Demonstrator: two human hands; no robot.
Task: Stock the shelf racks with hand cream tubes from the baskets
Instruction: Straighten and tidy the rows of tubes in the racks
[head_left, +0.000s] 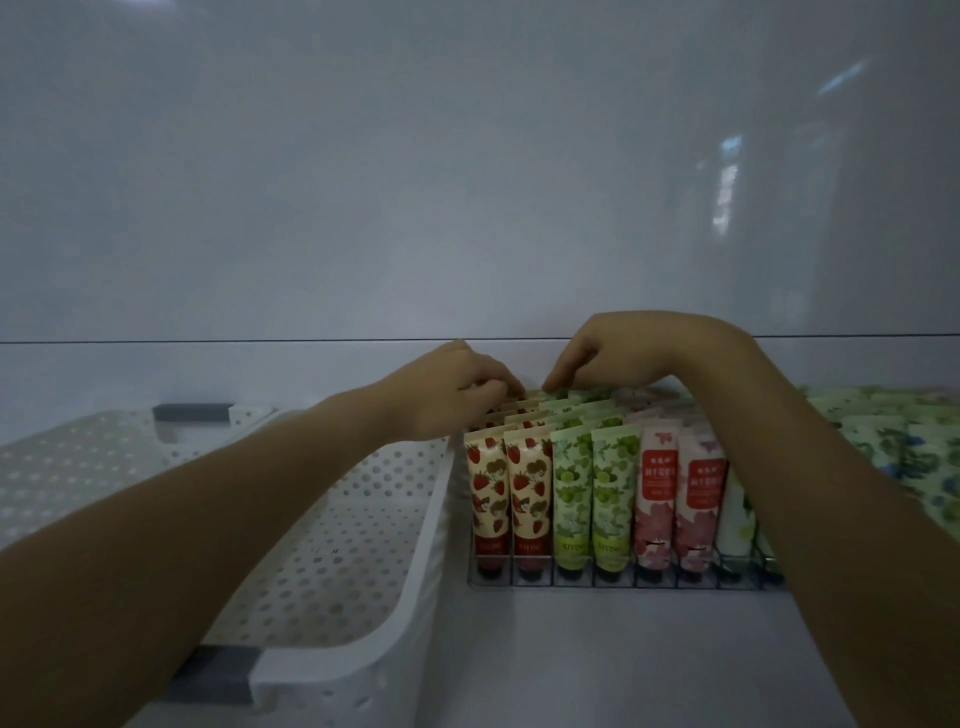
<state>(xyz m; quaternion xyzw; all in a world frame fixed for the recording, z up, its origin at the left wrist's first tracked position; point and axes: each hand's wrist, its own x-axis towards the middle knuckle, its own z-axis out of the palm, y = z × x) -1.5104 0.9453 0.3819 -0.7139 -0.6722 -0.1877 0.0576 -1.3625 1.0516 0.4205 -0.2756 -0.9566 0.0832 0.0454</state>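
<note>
A wire rack (618, 581) on the white shelf holds upright rows of hand cream tubes: strawberry tubes (506, 488), green grape tubes (595, 493), pink flower tubes (678, 499). My left hand (457, 389) reaches to the back of the strawberry rows, its curled fingertips on the tube tops there. My right hand (597, 353) reaches over the rack's back and pinches the top of a green tube (556, 396) in the far row. A white perforated basket (322, 525) stands left of the rack, under my left forearm; no tubes show inside it.
More tubes with green and blue flower prints (893, 441) fill the rack to the right, partly hidden by my right forearm. The shelf's white back wall (467, 208) rises just behind the hands. Bare shelf surface (597, 665) lies in front of the rack.
</note>
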